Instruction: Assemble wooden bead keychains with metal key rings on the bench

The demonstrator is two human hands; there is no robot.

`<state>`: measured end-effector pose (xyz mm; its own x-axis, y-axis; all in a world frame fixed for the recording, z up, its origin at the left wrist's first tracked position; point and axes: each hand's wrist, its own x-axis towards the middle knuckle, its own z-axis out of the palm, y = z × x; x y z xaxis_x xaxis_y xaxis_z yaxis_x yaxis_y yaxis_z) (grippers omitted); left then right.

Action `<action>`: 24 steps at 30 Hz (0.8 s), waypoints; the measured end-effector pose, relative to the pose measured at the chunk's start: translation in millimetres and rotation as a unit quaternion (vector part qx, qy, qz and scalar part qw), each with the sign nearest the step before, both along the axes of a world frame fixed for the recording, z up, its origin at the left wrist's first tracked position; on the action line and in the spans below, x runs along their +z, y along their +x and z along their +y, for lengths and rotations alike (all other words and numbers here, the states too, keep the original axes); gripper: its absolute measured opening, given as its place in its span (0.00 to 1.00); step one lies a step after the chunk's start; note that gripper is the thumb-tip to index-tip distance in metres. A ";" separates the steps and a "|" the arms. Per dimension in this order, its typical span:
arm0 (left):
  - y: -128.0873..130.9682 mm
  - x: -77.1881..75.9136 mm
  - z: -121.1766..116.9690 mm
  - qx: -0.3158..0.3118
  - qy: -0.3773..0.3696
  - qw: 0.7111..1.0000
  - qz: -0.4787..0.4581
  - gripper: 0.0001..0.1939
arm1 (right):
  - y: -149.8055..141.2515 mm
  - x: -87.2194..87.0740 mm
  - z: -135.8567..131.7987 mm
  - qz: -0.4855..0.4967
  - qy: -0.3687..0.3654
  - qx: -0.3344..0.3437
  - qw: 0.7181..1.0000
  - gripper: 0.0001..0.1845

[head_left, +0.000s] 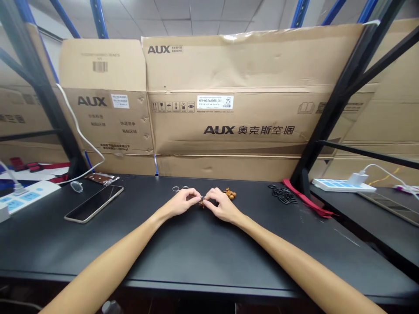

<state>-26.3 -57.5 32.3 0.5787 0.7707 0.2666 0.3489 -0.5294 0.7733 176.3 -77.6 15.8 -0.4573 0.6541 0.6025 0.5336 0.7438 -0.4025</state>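
Observation:
My left hand [183,202] and my right hand [222,206] meet above the middle of the black table, fingertips almost touching. Both are closed in a pinch on a small metal key ring [202,198], partly hidden by the fingers. Just below the fingertips shows a small brown charm [201,205]; whether it is joined to the ring I cannot tell. Behind my left hand lie several loose metal rings [176,189]. A little pile of shiny brown charms [231,193] rests just beyond my right hand.
Several black oval links [283,194] lie to the right, beside a red strap [307,199]. At left are a phone [94,204], a power strip [29,197] and a brown packet [102,178]. Cardboard [248,148] walls off the back of the table [209,257].

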 end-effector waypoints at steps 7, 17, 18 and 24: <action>6.6 -3.6 -7.3 -0.013 0.024 0.999 0.029 0.13 | -0.8 0.2 1.0 0.029 -0.019 -0.016 0.999 0.13; 9.5 -5.8 -6.8 -0.008 -0.011 0.999 0.036 0.13 | -1.0 -7.9 6.3 0.048 -0.012 -0.029 0.998 0.10; 9.2 -5.0 -7.1 -0.006 -0.012 0.999 0.038 0.13 | -0.9 -8.6 7.0 0.044 -0.005 -0.031 0.999 0.09; 9.7 -1.4 -11.0 -0.003 -0.023 0.999 0.038 0.12 | -0.4 -7.6 8.0 -0.023 0.055 -0.073 0.996 0.07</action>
<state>-16.6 -68.6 30.9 0.6006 0.7778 0.1851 0.4050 -0.4955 0.7684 175.9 -69.6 8.2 -0.3908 0.6466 0.6551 0.6548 0.6955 -0.2958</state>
